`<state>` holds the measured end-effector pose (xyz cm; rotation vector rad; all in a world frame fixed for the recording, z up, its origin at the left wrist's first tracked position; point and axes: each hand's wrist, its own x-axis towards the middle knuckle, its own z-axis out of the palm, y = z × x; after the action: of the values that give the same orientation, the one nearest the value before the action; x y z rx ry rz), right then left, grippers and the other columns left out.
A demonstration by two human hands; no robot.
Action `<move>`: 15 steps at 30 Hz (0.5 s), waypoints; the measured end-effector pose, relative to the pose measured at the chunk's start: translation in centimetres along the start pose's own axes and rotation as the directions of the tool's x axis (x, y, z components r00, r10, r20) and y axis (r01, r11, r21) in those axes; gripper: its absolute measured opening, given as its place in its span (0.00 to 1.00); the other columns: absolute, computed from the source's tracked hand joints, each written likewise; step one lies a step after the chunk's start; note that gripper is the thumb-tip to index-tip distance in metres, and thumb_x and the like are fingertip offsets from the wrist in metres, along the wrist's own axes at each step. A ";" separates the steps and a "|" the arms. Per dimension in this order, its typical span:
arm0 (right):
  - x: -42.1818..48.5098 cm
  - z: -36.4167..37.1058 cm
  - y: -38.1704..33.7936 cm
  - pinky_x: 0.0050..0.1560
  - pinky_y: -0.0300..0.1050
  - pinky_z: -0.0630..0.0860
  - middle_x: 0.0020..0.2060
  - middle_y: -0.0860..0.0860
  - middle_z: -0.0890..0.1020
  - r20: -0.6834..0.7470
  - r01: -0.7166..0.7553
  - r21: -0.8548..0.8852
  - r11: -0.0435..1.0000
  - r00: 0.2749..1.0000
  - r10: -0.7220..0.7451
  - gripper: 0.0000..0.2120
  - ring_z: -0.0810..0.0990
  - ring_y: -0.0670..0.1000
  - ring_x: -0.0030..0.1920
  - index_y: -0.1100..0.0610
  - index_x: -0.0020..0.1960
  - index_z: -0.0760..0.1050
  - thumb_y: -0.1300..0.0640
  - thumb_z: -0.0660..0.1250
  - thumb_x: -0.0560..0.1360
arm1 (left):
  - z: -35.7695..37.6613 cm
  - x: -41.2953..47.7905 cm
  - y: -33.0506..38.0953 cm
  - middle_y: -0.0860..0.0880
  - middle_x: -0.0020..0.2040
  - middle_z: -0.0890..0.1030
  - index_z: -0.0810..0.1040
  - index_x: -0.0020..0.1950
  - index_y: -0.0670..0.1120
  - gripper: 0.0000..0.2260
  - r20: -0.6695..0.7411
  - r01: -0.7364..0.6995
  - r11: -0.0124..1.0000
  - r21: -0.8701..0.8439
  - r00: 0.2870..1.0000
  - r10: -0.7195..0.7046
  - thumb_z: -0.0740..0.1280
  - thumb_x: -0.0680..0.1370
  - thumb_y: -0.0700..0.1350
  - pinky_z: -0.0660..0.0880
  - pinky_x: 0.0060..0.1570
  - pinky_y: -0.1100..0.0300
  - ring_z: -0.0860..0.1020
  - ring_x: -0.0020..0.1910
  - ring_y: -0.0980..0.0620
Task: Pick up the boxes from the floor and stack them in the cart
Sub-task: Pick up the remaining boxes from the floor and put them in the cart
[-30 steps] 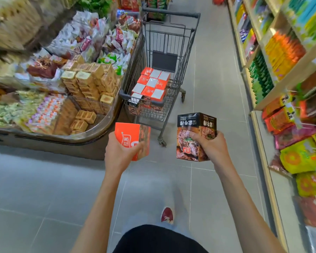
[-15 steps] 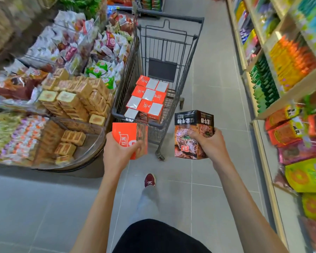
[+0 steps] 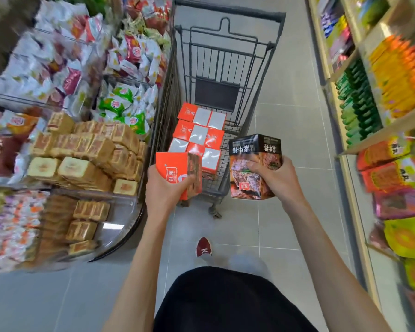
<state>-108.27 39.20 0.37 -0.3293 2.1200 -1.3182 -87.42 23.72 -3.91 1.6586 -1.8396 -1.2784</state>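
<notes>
My left hand (image 3: 164,190) grips an orange box (image 3: 175,167) just in front of the cart's near end. A dark box with a steak picture (image 3: 254,161) is held upright in my right hand (image 3: 276,180), beside the cart's near right corner. The grey wire shopping cart (image 3: 228,61) stands straight ahead in the aisle. Inside it, several orange and white boxes (image 3: 197,135) are stacked in neat rows on its left side. Both held boxes are level with the cart's near rim, outside the basket.
A round display stand (image 3: 120,219) piled with wrapped cakes and snack bags sits close on the left, touching the cart's side. Shelves of packaged goods (image 3: 393,149) line the right. Grey tiled floor runs between them. My red shoe (image 3: 203,246) is below the cart.
I have walked forward, so the cart is nearer and larger. Both hands have carried their boxes up to the cart's near end.
</notes>
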 end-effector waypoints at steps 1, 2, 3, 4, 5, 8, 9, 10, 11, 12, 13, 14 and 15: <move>0.8 0.2 -0.3 0.46 0.41 0.79 0.45 0.42 0.83 -0.002 -0.006 -0.002 1.000 1.000 0.006 0.16 0.84 0.42 0.44 0.46 0.46 0.74 0.53 0.81 0.67 | 0.3 0.7 0.1 0.54 0.48 0.77 0.69 0.59 0.49 0.34 0.009 0.007 1.000 0.006 1.000 -0.007 0.80 0.61 0.58 0.79 0.48 0.51 0.79 0.45 0.53; 1.6 0.3 -0.7 0.45 0.41 0.79 0.45 0.42 0.82 0.001 -0.010 -0.007 1.000 1.000 0.010 0.17 0.83 0.42 0.44 0.46 0.46 0.73 0.53 0.80 0.67 | 0.8 1.4 0.2 0.53 0.49 0.77 0.68 0.59 0.49 0.34 0.019 0.012 1.000 0.015 1.000 -0.012 0.80 0.61 0.58 0.79 0.48 0.51 0.80 0.46 0.52; 2.4 0.4 -1.0 0.45 0.40 0.79 0.46 0.42 0.82 0.005 -0.012 -0.012 1.000 1.000 0.012 0.17 0.83 0.42 0.45 0.46 0.46 0.73 0.52 0.80 0.67 | 1.3 2.1 0.3 0.53 0.48 0.77 0.68 0.59 0.49 0.33 0.028 0.017 0.999 0.029 0.999 -0.018 0.81 0.63 0.57 0.79 0.48 0.51 0.80 0.46 0.51; 3.0 0.6 -1.4 0.44 0.39 0.79 0.46 0.42 0.83 0.012 -0.010 -0.011 1.000 1.000 0.010 0.17 0.83 0.41 0.44 0.46 0.47 0.73 0.52 0.80 0.67 | 1.8 2.8 0.3 0.54 0.48 0.76 0.68 0.59 0.49 0.32 0.037 0.025 0.998 0.051 0.999 -0.027 0.81 0.64 0.56 0.79 0.49 0.50 0.80 0.47 0.49; 3.8 0.6 -1.6 0.43 0.38 0.78 0.45 0.41 0.82 0.021 -0.005 -0.011 1.000 1.000 0.006 0.16 0.83 0.40 0.44 0.46 0.46 0.73 0.53 0.80 0.68 | 2.3 3.5 0.4 0.53 0.49 0.77 0.67 0.59 0.50 0.32 0.047 0.033 0.997 0.073 0.998 -0.037 0.81 0.64 0.56 0.79 0.50 0.50 0.80 0.48 0.48; 6.3 0.6 -2.3 0.43 0.37 0.78 0.43 0.39 0.80 0.039 0.007 -0.019 1.000 0.999 -0.006 0.16 0.81 0.38 0.42 0.45 0.45 0.71 0.54 0.79 0.69 | 4.0 5.6 0.6 0.51 0.52 0.78 0.67 0.61 0.50 0.35 0.067 0.062 0.991 0.115 0.995 -0.070 0.80 0.62 0.59 0.79 0.53 0.47 0.80 0.51 0.47; 7.1 0.6 -2.7 0.45 0.39 0.79 0.44 0.40 0.80 0.047 0.010 -0.022 1.000 0.999 -0.009 0.17 0.81 0.38 0.43 0.44 0.45 0.71 0.53 0.79 0.68 | 4.6 6.2 0.9 0.50 0.54 0.78 0.68 0.62 0.50 0.36 0.071 0.070 0.989 0.129 0.994 -0.079 0.80 0.62 0.59 0.78 0.54 0.46 0.80 0.53 0.46; 8.2 0.5 -2.8 0.47 0.41 0.80 0.46 0.41 0.80 0.057 0.012 -0.033 0.999 0.998 -0.010 0.18 0.82 0.40 0.45 0.44 0.47 0.71 0.50 0.80 0.67 | 5.2 6.9 1.3 0.50 0.55 0.78 0.68 0.63 0.48 0.36 0.072 0.075 0.987 0.145 0.994 -0.086 0.81 0.63 0.58 0.78 0.55 0.47 0.80 0.54 0.46; 9.3 0.4 -2.9 0.50 0.44 0.81 0.49 0.43 0.81 0.070 0.006 -0.040 0.999 0.998 -0.003 0.21 0.83 0.42 0.48 0.44 0.49 0.71 0.48 0.81 0.65 | 5.8 7.6 1.6 0.49 0.56 0.78 0.68 0.64 0.47 0.37 0.073 0.079 0.984 0.160 0.993 -0.091 0.81 0.63 0.57 0.77 0.56 0.47 0.79 0.56 0.45; 10.3 0.3 -3.1 0.52 0.46 0.81 0.51 0.45 0.81 0.084 0.003 -0.050 0.999 0.996 0.001 0.23 0.83 0.44 0.50 0.44 0.51 0.70 0.46 0.81 0.64 | 6.5 8.3 1.8 0.48 0.57 0.78 0.68 0.65 0.45 0.37 0.074 0.083 0.982 0.173 0.993 -0.097 0.81 0.64 0.56 0.77 0.56 0.48 0.79 0.57 0.45; 11.4 0.2 -3.2 0.53 0.47 0.81 0.53 0.45 0.81 0.097 0.005 -0.059 0.998 0.995 0.001 0.24 0.83 0.45 0.51 0.43 0.52 0.70 0.46 0.81 0.63 | 7.1 8.9 1.9 0.47 0.58 0.79 0.68 0.64 0.45 0.37 0.077 0.089 0.979 0.184 0.992 -0.105 0.81 0.63 0.56 0.76 0.55 0.48 0.79 0.58 0.44; 12.5 0.1 -3.5 0.53 0.47 0.81 0.53 0.45 0.81 0.114 0.010 -0.070 0.998 0.994 -0.002 0.24 0.83 0.45 0.51 0.43 0.52 0.70 0.46 0.81 0.63 | 7.8 9.5 2.1 0.46 0.59 0.79 0.68 0.64 0.45 0.37 0.079 0.101 0.976 0.195 0.990 -0.118 0.81 0.63 0.57 0.76 0.55 0.48 0.79 0.58 0.44; 13.5 0.1 -3.7 0.53 0.47 0.81 0.53 0.45 0.81 0.125 0.007 -0.077 0.997 0.992 0.003 0.25 0.83 0.44 0.51 0.42 0.52 0.70 0.45 0.81 0.63 | 8.4 10.1 2.2 0.46 0.59 0.79 0.68 0.63 0.46 0.37 0.078 0.120 0.971 0.205 0.987 -0.139 0.81 0.62 0.58 0.76 0.56 0.47 0.79 0.59 0.43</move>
<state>-119.18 30.55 -1.34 -0.4350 2.0689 -1.1875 -97.68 17.41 -9.62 1.8818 -2.0002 -1.2761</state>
